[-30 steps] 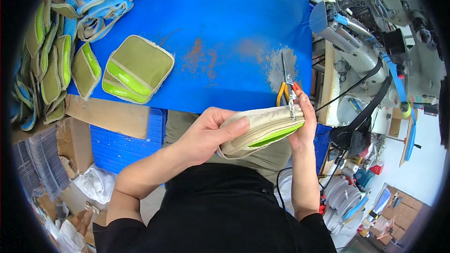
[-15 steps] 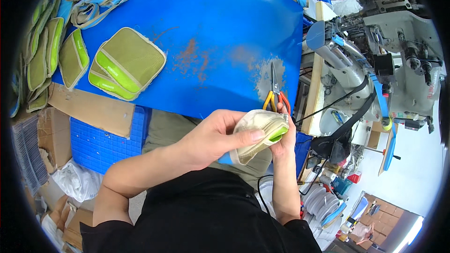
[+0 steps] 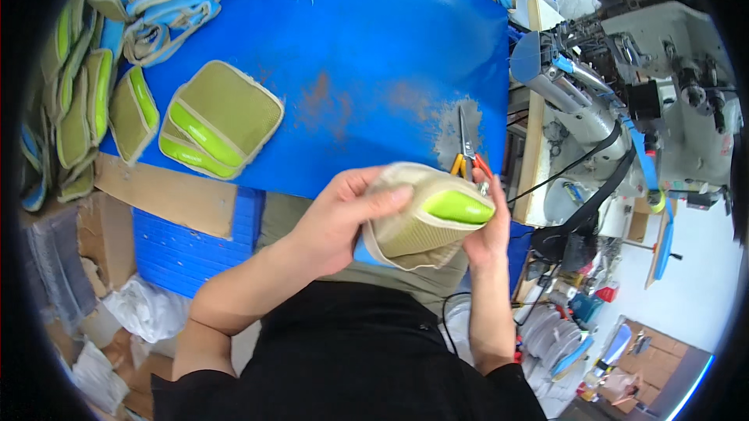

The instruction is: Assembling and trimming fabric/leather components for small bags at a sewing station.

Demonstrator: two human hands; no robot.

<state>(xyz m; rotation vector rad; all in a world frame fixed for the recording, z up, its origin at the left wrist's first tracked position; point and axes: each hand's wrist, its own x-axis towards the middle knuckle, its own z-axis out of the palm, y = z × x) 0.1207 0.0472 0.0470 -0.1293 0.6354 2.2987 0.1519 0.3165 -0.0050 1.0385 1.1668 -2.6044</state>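
An olive mesh pouch (image 3: pixel 409 238) with pale beige edging and a bright green panel is held up over my lap. My left hand (image 3: pixel 339 222) grips its left side, thumb lying across the beige fabric. On the other side my right hand (image 3: pixel 490 234) holds the pouch's right end beside the green panel, its fingers partly hidden. A small metallic piece shows by the right fingertips; I cannot make out its kind. A bit of light blue fabric shows under the pouch's left edge. Just beyond my right hand, scissors (image 3: pixel 467 140) with yellow and orange handles lie on the blue tabletop (image 3: pixel 359 54).
Two overlapping olive and green pouches (image 3: pixel 234 105) lie flat at the table's left, with another pouch (image 3: pixel 133 118) beside them. More hang in a pile (image 3: pixel 82 109) at the edge. Blue-trimmed pieces (image 3: pixel 175 0) heap behind. A sewing machine (image 3: pixel 593 117) stands at right.
The pouch has been turned and opened out, so its green panel and mesh now face up more. My right hand has shifted slightly right. The whole view has tilted a little.
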